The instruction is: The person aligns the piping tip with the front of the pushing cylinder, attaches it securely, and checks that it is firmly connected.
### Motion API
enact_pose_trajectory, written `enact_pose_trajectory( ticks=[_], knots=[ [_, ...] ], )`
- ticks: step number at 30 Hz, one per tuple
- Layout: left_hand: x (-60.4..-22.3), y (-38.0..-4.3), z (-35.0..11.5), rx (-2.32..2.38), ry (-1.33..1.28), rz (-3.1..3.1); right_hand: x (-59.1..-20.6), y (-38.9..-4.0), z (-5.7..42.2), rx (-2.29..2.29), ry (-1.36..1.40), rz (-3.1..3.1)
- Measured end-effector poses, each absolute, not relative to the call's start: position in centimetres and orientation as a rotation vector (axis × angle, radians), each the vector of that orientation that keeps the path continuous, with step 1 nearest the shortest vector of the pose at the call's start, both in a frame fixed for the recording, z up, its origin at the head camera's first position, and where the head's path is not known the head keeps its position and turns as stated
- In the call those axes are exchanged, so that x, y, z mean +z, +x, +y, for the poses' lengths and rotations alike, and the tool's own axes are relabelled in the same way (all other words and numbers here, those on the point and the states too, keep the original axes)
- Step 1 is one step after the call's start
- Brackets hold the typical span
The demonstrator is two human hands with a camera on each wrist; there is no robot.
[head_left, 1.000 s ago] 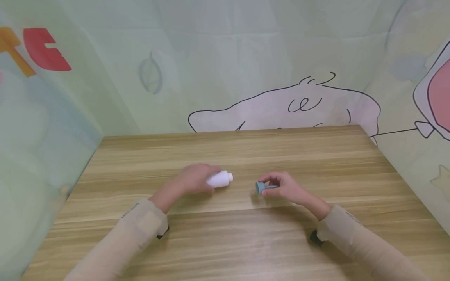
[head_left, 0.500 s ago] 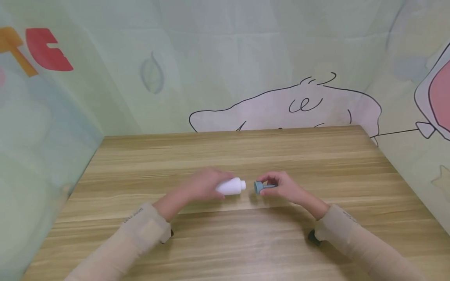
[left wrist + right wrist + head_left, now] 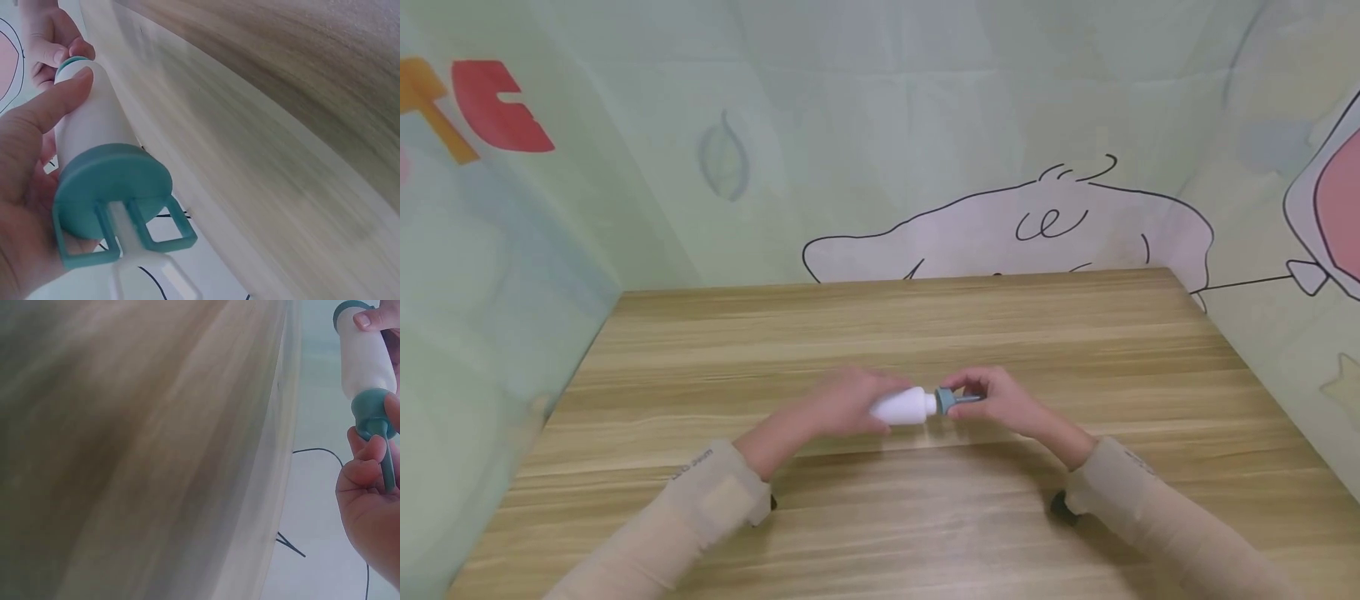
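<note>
A white toy syringe barrel [image 3: 901, 407] lies across my left hand [image 3: 850, 404], which grips it with the thumb along its side. At its rear, in the left wrist view, are a teal flange [image 3: 119, 181] with two square finger loops and a white plunger handle [image 3: 128, 231]. My right hand [image 3: 1006, 402] pinches a teal needle cap [image 3: 945, 402], a cup with a thin stem, between thumb and fingers. The cap's open cup meets the barrel's narrow white nozzle [image 3: 931, 404]. In the right wrist view the cap lines up with the barrel's end.
Both hands are over the middle of a wood-grain table [image 3: 880, 517]. Behind it and at both sides hangs a pale printed cloth [image 3: 880, 125] with cartoon drawings. Beige sleeves [image 3: 670, 517] cover both forearms, with a dark object under each wrist.
My left hand has brought the syringe barrel rightward and slightly nearer, closing the gap to the cap. My right hand has shifted slightly left, still pinching the cap.
</note>
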State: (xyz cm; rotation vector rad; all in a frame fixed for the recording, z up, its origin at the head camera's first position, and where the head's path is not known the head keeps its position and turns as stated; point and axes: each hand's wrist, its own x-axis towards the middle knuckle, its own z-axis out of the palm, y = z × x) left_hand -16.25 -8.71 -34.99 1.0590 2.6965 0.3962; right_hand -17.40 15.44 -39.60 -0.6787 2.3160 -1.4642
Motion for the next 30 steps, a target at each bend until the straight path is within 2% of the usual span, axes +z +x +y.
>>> enact_pose_trajectory(
  ticks=[9,30],
  knots=[
    [-35.3,-16.2,-8.5,0.432,1.046,2.682,-39.8,-17.6,14.9,-1.466,-0.777,2.298],
    [-35.5,-16.3,-8.8,0.506,1.043,2.673,-39.6,-17.3,14.3,-1.509,-0.751,2.307]
  ],
)
